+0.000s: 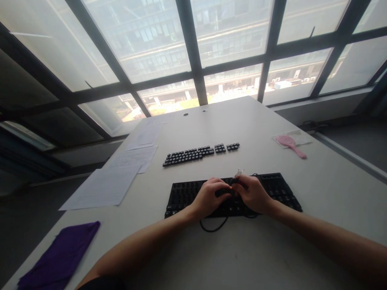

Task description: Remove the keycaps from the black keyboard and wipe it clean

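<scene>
A black keyboard (186, 193) lies in front of me on the white table. Many of its keys at the left and middle have no caps, while caps still sit at the right side and along the front edge. My right hand (252, 195) is pinched over its middle around a small keycap puller (239, 172), whose thin pale prongs point up. My left hand (210, 197) curls over the keys, its fingertips meeting those of the right hand; what they pinch is hidden. Behind the keyboard, removed black keycaps (189, 155) lie in keyboard-like rows.
Several paper sheets (102, 187) lie along the left side. A folded purple cloth (62, 255) is at the near left corner. A pink hairbrush (290, 144) rests by a clear plastic bag at the right. The keyboard's black cable (214, 230) loops out at the front.
</scene>
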A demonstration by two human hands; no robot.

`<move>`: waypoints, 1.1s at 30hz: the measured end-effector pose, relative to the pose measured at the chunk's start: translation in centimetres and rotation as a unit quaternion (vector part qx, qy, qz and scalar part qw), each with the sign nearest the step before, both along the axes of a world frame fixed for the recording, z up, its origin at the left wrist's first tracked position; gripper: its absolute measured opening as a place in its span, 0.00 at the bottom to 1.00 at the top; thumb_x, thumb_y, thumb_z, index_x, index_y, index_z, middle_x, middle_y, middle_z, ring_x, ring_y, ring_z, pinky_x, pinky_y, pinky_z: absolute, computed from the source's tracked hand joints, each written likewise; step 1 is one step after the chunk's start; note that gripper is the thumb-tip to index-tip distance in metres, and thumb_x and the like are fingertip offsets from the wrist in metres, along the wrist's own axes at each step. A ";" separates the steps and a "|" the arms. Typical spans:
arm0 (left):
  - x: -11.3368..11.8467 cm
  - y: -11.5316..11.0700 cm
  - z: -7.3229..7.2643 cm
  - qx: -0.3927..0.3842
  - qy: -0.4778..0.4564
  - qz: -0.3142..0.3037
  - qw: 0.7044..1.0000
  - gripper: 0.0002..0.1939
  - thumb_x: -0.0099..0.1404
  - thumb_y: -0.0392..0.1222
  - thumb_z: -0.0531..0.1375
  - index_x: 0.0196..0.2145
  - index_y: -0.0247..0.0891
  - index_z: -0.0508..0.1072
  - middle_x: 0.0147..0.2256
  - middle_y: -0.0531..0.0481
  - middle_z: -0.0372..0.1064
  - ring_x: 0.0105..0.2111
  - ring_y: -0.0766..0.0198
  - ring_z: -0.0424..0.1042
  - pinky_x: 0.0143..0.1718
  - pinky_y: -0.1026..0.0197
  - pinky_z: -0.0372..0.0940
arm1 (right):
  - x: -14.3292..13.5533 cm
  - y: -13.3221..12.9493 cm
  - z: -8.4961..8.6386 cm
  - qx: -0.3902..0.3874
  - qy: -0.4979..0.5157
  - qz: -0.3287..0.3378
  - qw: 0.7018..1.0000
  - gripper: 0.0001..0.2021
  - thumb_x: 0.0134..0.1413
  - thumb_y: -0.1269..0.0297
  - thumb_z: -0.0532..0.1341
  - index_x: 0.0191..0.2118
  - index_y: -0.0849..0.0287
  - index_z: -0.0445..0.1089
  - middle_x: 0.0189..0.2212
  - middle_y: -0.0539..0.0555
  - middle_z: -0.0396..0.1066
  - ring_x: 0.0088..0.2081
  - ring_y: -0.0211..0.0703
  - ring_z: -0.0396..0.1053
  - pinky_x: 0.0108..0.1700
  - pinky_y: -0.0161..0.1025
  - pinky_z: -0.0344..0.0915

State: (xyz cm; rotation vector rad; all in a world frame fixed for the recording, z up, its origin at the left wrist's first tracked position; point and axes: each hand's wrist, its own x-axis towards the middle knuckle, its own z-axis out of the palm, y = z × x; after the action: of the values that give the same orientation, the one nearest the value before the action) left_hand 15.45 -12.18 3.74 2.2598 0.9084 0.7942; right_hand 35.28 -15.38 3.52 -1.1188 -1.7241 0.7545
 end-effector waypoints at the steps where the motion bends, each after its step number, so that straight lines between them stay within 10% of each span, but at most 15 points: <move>1: 0.0 -0.1 0.1 0.007 -0.002 0.004 1.000 0.10 0.60 0.39 0.68 0.40 0.41 0.76 0.38 0.48 0.75 0.40 0.58 0.72 0.45 0.55 0.66 | -0.1 -0.1 0.1 0.006 -0.002 -0.010 1.000 0.06 0.60 0.67 0.58 0.31 0.57 0.67 0.22 0.48 0.69 0.24 0.39 0.65 0.30 0.36 0.61; 14: -0.2 -0.5 1.1 0.105 0.046 0.003 0.993 0.06 0.67 0.39 0.61 0.42 0.44 0.74 0.45 0.44 0.70 0.47 0.55 0.67 0.49 0.52 0.66 | -0.1 1.3 -0.7 -0.105 0.135 -0.034 0.985 0.12 0.61 0.55 0.58 0.33 0.58 0.66 0.24 0.52 0.74 0.22 0.42 0.71 0.27 0.38 0.68; 25: -3.6 11.8 0.8 0.137 0.169 0.142 0.966 0.01 0.58 0.38 0.68 0.31 0.43 0.80 0.31 0.51 0.77 0.34 0.57 0.70 0.40 0.55 0.65 | -0.1 1.3 -0.9 -0.105 0.128 -0.029 0.986 0.12 0.62 0.56 0.58 0.32 0.58 0.65 0.25 0.52 0.74 0.22 0.40 0.71 0.27 0.37 0.68; 33: -4.1 14.5 -0.7 0.209 0.191 0.143 0.948 0.02 0.58 0.38 0.68 0.31 0.42 0.81 0.41 0.46 0.71 0.43 0.54 0.66 0.48 0.52 0.64 | -0.1 1.4 -0.9 -0.110 0.126 -0.020 0.986 0.12 0.62 0.56 0.58 0.32 0.58 0.66 0.25 0.52 0.74 0.22 0.40 0.71 0.27 0.37 0.68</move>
State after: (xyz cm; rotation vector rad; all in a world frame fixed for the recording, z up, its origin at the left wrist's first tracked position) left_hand 11.37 2.32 3.06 2.7541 1.3791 0.7360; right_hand 35.19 -14.03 2.61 -1.1476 -1.4272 1.0342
